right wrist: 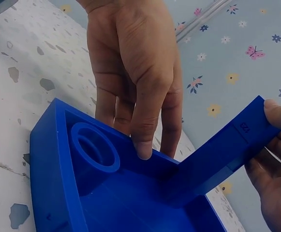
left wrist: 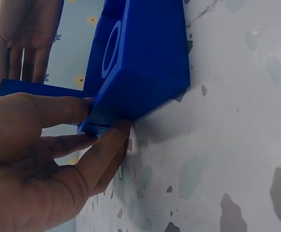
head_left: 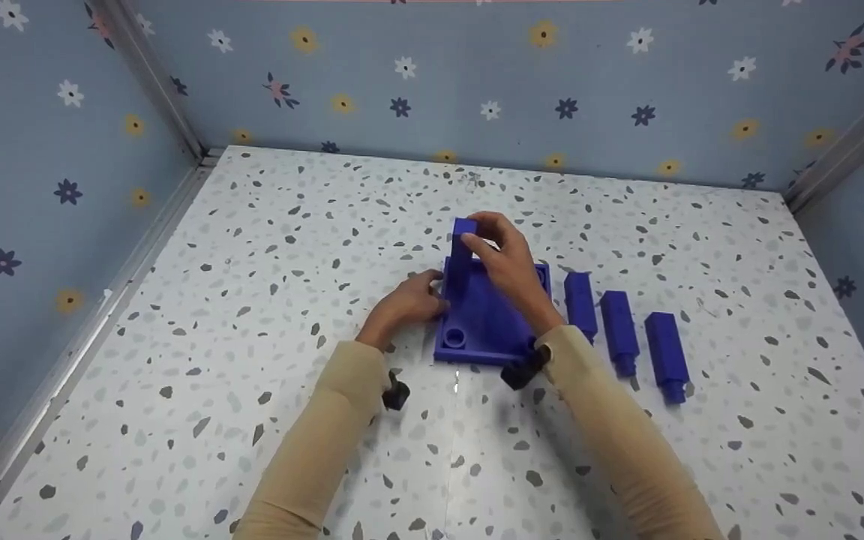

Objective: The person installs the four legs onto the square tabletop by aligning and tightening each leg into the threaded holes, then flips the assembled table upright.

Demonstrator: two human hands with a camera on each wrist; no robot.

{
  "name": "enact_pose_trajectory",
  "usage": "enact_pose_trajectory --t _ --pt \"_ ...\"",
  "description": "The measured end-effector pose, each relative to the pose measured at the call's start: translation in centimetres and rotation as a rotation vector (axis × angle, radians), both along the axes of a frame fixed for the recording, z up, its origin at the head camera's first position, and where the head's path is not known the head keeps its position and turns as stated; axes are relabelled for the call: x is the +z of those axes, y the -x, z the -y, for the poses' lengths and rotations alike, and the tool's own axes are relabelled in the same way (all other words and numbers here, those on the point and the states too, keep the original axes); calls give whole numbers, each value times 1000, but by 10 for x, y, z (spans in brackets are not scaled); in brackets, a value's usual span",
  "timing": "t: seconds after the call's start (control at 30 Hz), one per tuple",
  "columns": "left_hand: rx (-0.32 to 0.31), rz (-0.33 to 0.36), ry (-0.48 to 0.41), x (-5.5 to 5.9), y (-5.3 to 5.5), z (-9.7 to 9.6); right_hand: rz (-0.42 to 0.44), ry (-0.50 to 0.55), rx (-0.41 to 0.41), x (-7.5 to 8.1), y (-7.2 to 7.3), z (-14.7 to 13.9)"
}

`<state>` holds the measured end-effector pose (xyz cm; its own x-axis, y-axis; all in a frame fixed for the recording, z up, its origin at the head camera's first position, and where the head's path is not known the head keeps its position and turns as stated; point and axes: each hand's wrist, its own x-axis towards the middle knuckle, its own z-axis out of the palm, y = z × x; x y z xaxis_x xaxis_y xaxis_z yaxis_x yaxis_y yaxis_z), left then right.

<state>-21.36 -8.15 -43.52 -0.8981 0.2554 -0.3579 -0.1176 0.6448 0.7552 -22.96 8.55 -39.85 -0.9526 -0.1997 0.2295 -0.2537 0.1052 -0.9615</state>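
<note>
A shallow blue rectangular base (head_left: pixel 492 311) with raised walls and round corner sockets lies on the table. In its far left corner a blue square leg (head_left: pixel 460 259) stands upright; the joint at its foot is hidden. My right hand (head_left: pixel 508 262) pinches the leg near its top between thumb and fingers. With the left hand (head_left: pixel 408 300) I grip the base's left wall; in the right wrist view the thumb lies over the wall's inner side and the fingers stay outside. A bare round socket (right wrist: pixel 96 147) shows at the near left corner.
Right of the base lie a blue leg (head_left: pixel 580 304), a second leg (head_left: pixel 618 326) and a third leg (head_left: pixel 667 349), side by side, two with visible round pegs pointing toward me. Flower-patterned walls (head_left: pixel 447 82) enclose the speckled table (head_left: pixel 252 300).
</note>
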Motion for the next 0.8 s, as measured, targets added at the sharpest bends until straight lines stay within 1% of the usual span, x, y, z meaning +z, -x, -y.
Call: enact_pose_trajectory --t 0.17,0.37,0.47,0.6,0.8 --pt "2 17 -7 -1 2 -1 -7 -33 -28 -1 -1 1" --pt "0 24 -14 0 2 -1 -24 -46 -53 1 -4 4" --pt "2 22 -13 0 2 -1 -33 -43 -58 2 -5 5" --pt "-1 10 -4 -1 1 0 -35 -27 -58 1 -4 5" --pt "-2 11 2 -1 0 0 -28 2 -66 -22 11 3"
